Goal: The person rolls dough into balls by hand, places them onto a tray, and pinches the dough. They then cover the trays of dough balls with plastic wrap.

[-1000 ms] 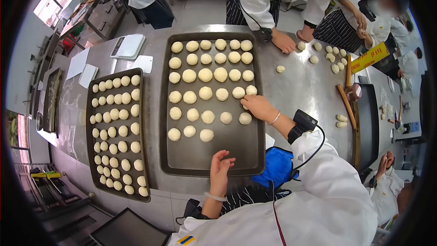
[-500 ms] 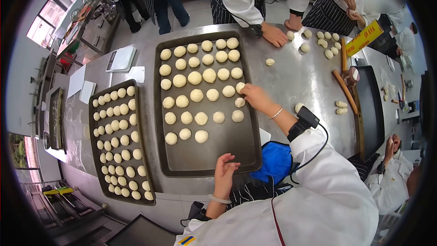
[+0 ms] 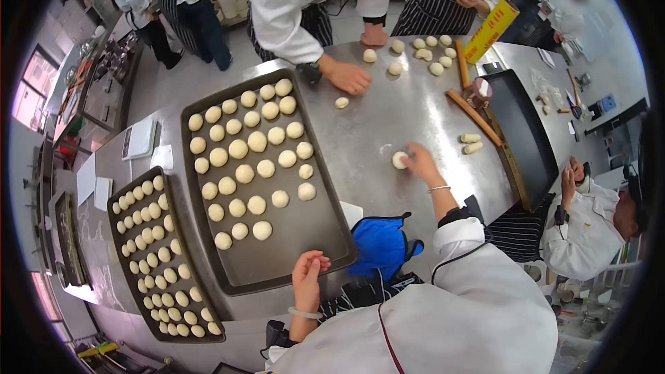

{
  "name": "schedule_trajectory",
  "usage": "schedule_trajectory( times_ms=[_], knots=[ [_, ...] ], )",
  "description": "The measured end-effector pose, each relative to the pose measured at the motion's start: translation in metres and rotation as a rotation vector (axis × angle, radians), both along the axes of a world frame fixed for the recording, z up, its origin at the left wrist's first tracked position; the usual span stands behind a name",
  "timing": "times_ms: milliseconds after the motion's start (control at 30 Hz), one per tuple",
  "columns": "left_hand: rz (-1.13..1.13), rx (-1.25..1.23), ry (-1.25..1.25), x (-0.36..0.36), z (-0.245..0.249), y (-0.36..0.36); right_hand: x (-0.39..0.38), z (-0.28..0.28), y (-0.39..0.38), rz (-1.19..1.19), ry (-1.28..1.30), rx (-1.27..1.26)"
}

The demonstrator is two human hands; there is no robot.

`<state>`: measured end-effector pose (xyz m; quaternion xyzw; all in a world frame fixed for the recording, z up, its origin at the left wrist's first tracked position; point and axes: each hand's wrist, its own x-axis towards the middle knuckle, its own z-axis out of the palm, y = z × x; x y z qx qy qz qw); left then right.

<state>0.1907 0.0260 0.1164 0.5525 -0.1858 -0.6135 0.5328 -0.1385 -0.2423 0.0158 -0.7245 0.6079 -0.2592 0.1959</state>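
Grey tiled floor (image 3: 149,111) below a bright window (image 3: 34,88).

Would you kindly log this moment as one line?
Right hand: fingers at dough ball on table; left hand: nothing held, by near edge of large tray; tray contents: dough rows

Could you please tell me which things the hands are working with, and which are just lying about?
In use:
dough ball at the right hand
large tray of dough balls, nearest the left hand

Lying about:
white scale
blue bag
yellow box
wooden stick
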Motion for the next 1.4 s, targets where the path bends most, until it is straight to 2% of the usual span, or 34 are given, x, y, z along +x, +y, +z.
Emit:
schedule_trajectory(
  times_ms=[67, 200, 267, 300, 367, 400, 467, 567, 600, 667, 733, 800, 1000, 1033, 1067, 1133, 1167, 1233, 1400],
  knots=[
    [-0.027, -0.009, -0.021, -0.006, 0.003, -0.003, 0.018, -0.004, 0.008, 0.213, 0.177, -0.197],
    [-0.146, -0.033, -0.03, -0.023, 0.016, -0.011, 0.042, -0.008, 0.025, 0.079, 0.299, -0.084],
    [-0.197, -0.056, -0.028, -0.035, 0.023, -0.019, 0.048, 0.005, 0.036, -0.052, -0.406, 0.303],
    [-0.234, -0.064, -0.006, -0.043, 0.029, -0.026, 0.051, 0.024, 0.043, -0.056, -0.415, 0.299],
    [-0.296, -0.065, 0.045, -0.058, 0.038, -0.037, 0.055, 0.076, 0.07, 0.067, -1.353, 0.751],
    [-0.304, -0.061, 0.041, -0.066, 0.043, -0.043, 0.056, 0.097, 0.08, 0.061, -1.361, 0.749],
    [-0.286, -0.157, 0.132, -0.082, 0.056, -0.056, 0.055, 0.133, 0.095, 0.23, -1.517, 0.802],
    [-0.278, -0.22, 0.176, -0.101, 0.076, -0.065, 0.048, 0.17, 0.107, 0.349, -1.576, 0.844],
    [-0.259, -0.225, 0.17, -0.105, 0.077, -0.064, 0.046, 0.176, 0.108, 0.367, -1.571, 0.858],
    [-0.25, -0.245, 0.185, -0.11, 0.07, -0.057, 0.045, 0.184, 0.107, 0.414, -1.378, 0.789],
    [-0.2, -0.24, 0.187, -0.109, 0.056, -0.042, 0.046, 0.183, 0.106, 0.448, -1.352, 0.884],
    [-0.237, -0.177, 0.186, -0.106, 0.04, -0.019, 0.057, 0.173, 0.11, 0.387, -0.872, 0.661],
    [0.005, -0.031, 0.306, -0.081, 0.009, 0.044, 0.131, 0.133, 0.118, 0.562, -0.682, 0.752],
    [0.049, -0.021, 0.293, -0.075, 0.009, 0.052, 0.149, 0.119, 0.116, 0.61, -0.496, 0.654],
    [0.092, -0.011, 0.279, -0.068, 0.009, 0.059, 0.167, 0.114, 0.114, 0.621, -0.484, 0.663],
    [0.16, -0.016, 0.287, -0.052, 0.005, 0.073, 0.204, 0.105, 0.114, 0.764, -0.182, 0.474],
    [0.213, -0.026, 0.277, -0.044, 0.002, 0.08, 0.219, 0.096, 0.116, 0.781, -0.173, 0.485],
    [0.327, -0.058, 0.273, -0.029, -0.008, 0.093, 0.247, 0.077, 0.12, 0.865, -0.086, 0.267],
    [0.483, -0.027, 0.287, 0.002, -0.013, 0.113, 0.288, 0.039, 0.129, 0.834, -0.124, 0.148]
  ],
)
